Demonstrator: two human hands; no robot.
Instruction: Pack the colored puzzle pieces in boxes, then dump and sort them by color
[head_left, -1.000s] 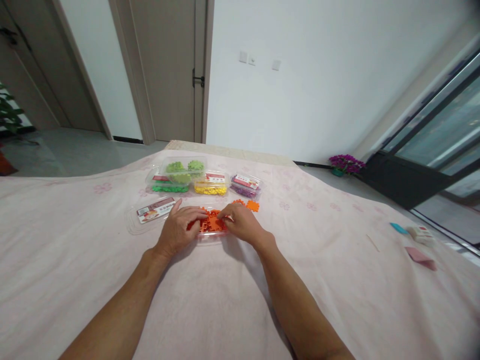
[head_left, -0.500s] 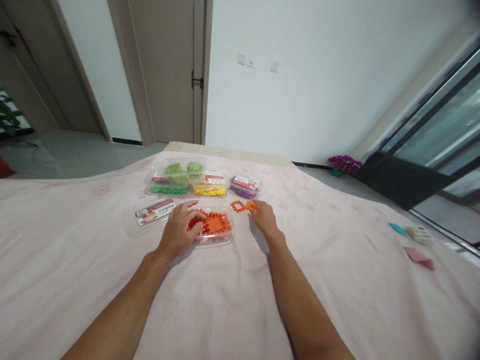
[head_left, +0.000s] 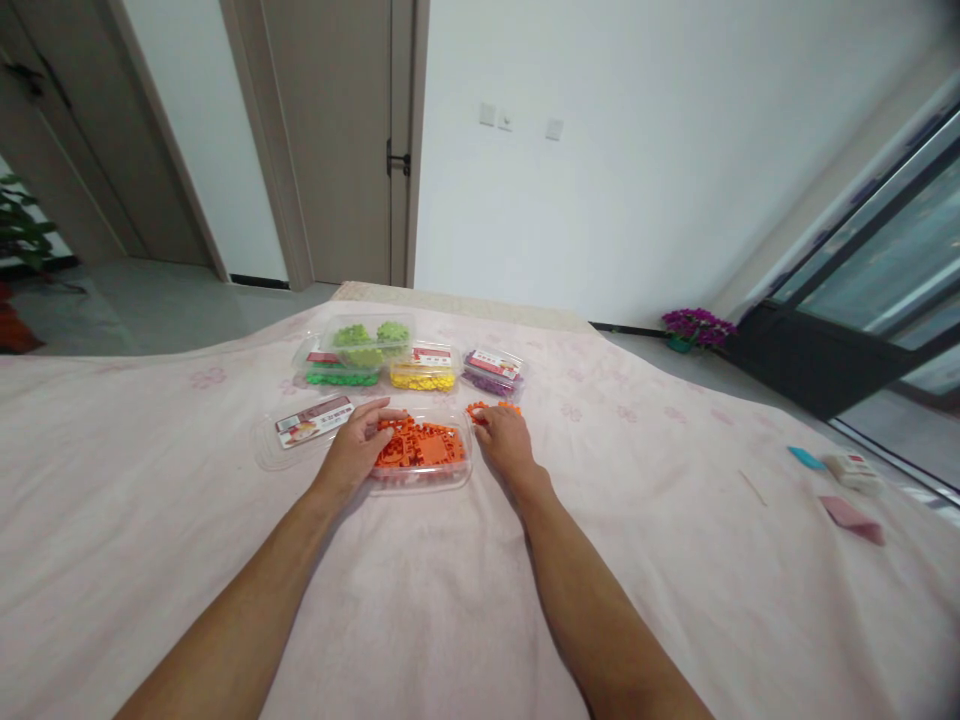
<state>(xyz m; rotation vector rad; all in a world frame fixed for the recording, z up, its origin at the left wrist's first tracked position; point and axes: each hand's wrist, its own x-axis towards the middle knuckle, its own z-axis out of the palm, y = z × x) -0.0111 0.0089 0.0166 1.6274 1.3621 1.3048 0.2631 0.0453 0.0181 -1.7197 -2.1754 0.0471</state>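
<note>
1. The left hand [head_left: 352, 448] lies over the left end of a clear container [head_left: 429, 484], its fingers parted from the thumb in a loose spread, seemingly steadying it.
2. Orange pieces [head_left: 437, 450] fill that container, which has no lid on.
3. The right hand [head_left: 510, 443] is just beside the container's right end, at loose orange pieces [head_left: 512, 408] on the pink cloth [head_left: 420, 610]. Its fingers are drawn narrow; I cannot tell whether they hold one.
4. The step in hand looks like fingering these loose pieces; the next move seems to call for a light pinch on their thin, notched edges.
5. Farther back stand green [head_left: 341, 377], yellow [head_left: 422, 380] and purple boxes [head_left: 491, 380].
</note>
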